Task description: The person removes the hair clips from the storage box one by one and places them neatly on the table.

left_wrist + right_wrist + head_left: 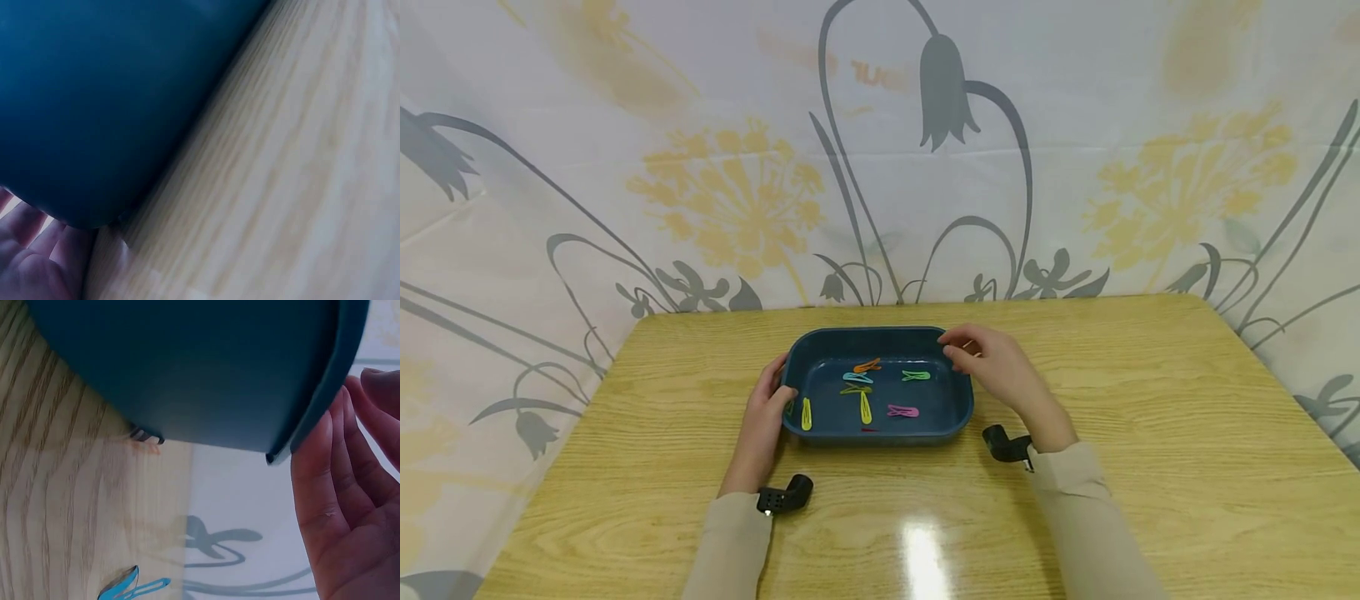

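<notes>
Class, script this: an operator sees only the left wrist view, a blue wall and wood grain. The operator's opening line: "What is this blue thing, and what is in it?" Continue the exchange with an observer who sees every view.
Observer: It is a blue tray on the wooden table; coloured hair clips lie inside, among them an orange clip and a pink clip.
Operator: Where is my left hand?
Observer: The left hand is against the tray's left rim.
Operator: And the right?
Observer: The right hand sits at the far right corner of the rim, fingers curled there.
</notes>
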Demonstrator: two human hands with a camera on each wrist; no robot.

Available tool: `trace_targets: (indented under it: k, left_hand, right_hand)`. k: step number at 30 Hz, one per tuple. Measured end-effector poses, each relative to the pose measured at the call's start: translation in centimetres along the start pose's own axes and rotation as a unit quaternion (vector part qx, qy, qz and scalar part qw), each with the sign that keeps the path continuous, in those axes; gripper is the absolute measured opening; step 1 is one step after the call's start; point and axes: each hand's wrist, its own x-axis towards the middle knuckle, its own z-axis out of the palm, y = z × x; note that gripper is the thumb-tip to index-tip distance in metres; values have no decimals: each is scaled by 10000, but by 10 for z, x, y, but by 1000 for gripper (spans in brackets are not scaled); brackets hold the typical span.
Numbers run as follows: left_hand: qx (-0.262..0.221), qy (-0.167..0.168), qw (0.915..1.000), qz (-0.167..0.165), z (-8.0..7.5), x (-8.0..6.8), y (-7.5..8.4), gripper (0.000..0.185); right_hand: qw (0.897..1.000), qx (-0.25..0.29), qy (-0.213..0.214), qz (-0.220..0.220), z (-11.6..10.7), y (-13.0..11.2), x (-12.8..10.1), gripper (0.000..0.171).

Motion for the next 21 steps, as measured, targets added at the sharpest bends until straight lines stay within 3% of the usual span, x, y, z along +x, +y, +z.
trace_targets:
  k: [7,13,21]
  left_hand:
    - [30,-11,10000,-20,0,1,-1,55]
    - [52,-40,10000,-54,-1,1,-2,55]
    - [80,-36,9999,-70,-1,1,-1,55]
  right_hand:
    - [9995,-37,-219,-230,8,-6,1,28]
    - [9975,-404,-472,-344,20,-11,1,27]
    - [9943,-905,-401,-397,30,-18,1,24]
